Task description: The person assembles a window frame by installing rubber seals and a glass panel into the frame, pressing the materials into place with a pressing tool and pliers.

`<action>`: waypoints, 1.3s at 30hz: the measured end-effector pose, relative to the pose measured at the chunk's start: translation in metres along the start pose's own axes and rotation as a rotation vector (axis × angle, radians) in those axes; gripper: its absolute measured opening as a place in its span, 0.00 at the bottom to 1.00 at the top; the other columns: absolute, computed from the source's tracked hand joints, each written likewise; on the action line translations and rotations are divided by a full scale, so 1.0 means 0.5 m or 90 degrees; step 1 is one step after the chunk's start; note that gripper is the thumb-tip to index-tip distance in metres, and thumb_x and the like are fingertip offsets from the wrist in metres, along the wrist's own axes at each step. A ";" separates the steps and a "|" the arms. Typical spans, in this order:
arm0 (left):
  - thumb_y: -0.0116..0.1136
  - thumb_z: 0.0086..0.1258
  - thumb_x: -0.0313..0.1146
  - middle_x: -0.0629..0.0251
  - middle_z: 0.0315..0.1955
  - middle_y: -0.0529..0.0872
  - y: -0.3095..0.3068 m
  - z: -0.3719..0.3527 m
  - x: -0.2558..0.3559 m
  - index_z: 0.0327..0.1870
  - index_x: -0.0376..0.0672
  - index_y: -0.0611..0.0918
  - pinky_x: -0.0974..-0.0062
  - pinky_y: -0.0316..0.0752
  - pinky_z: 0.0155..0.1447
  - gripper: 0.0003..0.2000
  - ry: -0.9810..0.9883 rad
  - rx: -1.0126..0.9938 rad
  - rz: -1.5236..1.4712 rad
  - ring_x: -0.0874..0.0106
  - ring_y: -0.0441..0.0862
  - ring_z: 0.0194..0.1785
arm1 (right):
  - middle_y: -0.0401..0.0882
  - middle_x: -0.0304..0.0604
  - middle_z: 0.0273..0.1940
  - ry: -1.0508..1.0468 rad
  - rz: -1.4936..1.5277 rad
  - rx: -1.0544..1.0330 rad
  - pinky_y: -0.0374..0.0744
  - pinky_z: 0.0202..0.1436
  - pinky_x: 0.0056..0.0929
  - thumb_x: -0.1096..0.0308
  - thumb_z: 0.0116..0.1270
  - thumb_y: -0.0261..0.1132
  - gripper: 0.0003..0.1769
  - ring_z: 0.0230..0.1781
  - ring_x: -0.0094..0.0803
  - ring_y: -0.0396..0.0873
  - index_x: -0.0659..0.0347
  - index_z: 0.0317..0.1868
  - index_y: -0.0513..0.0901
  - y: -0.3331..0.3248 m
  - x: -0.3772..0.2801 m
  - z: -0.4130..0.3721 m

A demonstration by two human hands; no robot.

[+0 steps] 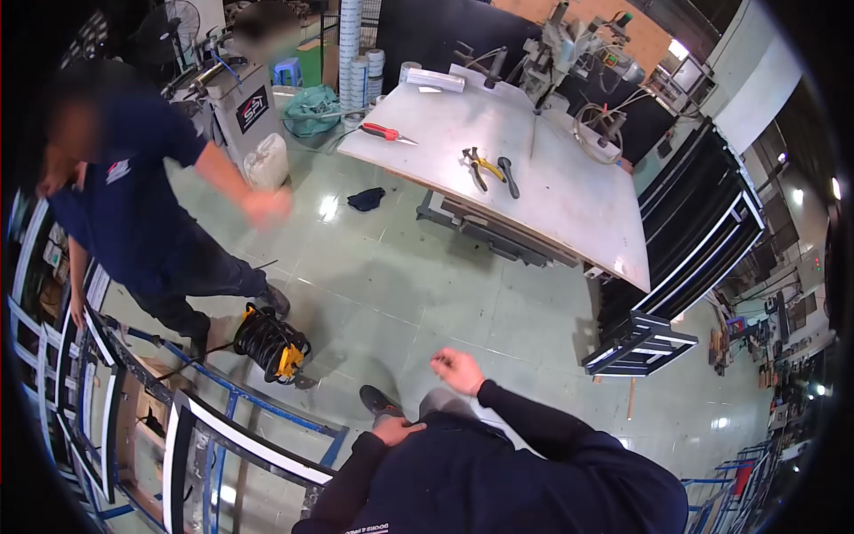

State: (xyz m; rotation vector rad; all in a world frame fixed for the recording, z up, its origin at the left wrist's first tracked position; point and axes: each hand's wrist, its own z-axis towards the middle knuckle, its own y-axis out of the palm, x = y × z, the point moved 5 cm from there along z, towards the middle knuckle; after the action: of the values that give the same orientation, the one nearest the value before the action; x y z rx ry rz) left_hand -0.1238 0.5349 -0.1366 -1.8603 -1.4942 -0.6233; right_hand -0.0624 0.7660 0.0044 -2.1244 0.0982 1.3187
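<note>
My left hand (399,432) rests against the front of my dark clothing, its fingers laid out flat and holding nothing. Out over the floor is my right hand (458,371), with curled fingers; whether anything small is inside them is hidden. On the white-topped table (569,209) ahead lie red-handled snips (387,133), yellow-and-black pliers (486,166) and a dark-handled tool (508,177). Neither of my hands touches them. A black cable reel (269,343) with yellow parts stands on the floor to the left.
A co-worker (142,196) in dark clothing stands at the left, one arm held out. Blue racks (245,392) with white-and-black frames (258,442) are at lower left. More dark frames (703,249) lean at the right. A dark cloth (366,199) lies on the floor.
</note>
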 end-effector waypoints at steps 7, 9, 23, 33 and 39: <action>0.63 0.74 0.53 0.50 0.39 0.88 -0.101 0.096 0.062 0.45 0.39 0.84 0.58 0.78 0.50 0.22 0.137 0.101 -0.094 0.55 0.87 0.45 | 0.87 0.46 0.35 -0.107 -0.046 0.221 0.83 0.41 0.34 0.64 0.72 0.68 0.12 0.34 0.31 0.85 0.65 0.47 0.84 -0.298 -0.047 0.336; 0.59 0.77 0.46 0.44 0.41 0.88 -0.133 0.107 0.074 0.47 0.40 0.80 0.50 0.78 0.51 0.16 0.040 0.352 -0.078 0.42 0.84 0.49 | 0.87 0.51 0.36 -0.201 -0.135 0.323 0.83 0.44 0.37 0.64 0.68 0.70 0.13 0.36 0.39 0.86 0.64 0.45 0.85 -0.401 -0.078 0.454; 0.70 0.64 0.53 0.49 0.52 0.88 -0.108 0.062 0.166 0.55 0.40 0.85 0.58 0.79 0.62 0.27 -0.142 0.617 -0.320 0.53 0.85 0.59 | 0.84 0.62 0.59 -0.206 -0.400 0.175 0.80 0.57 0.48 0.57 0.77 0.54 0.26 0.54 0.54 0.85 0.67 0.66 0.78 -0.663 0.131 1.147; 0.60 0.81 0.48 0.60 0.64 0.84 0.192 -0.197 0.319 0.65 0.39 0.83 0.70 0.68 0.73 0.23 0.189 0.678 -0.692 0.70 0.77 0.68 | 0.80 0.34 0.38 -0.164 0.104 -0.512 0.72 0.43 0.26 0.67 0.74 0.65 0.11 0.38 0.21 0.74 0.63 0.51 0.80 0.183 -0.295 0.226; 0.64 0.78 0.40 0.55 0.63 0.83 0.464 -0.410 0.225 0.59 0.41 0.86 0.65 0.68 0.76 0.16 0.042 0.930 -0.616 0.61 0.78 0.69 | 0.79 0.34 0.50 -0.269 0.231 -0.876 0.73 0.58 0.25 0.68 0.78 0.65 0.17 0.50 0.21 0.75 0.62 0.63 0.78 0.438 -0.351 -0.314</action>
State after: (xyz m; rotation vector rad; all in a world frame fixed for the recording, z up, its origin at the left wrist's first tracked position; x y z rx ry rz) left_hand 0.1361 0.4267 0.0348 0.0153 -1.8928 0.1218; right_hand -0.1085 0.4607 0.0947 -2.8308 -0.8777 2.4632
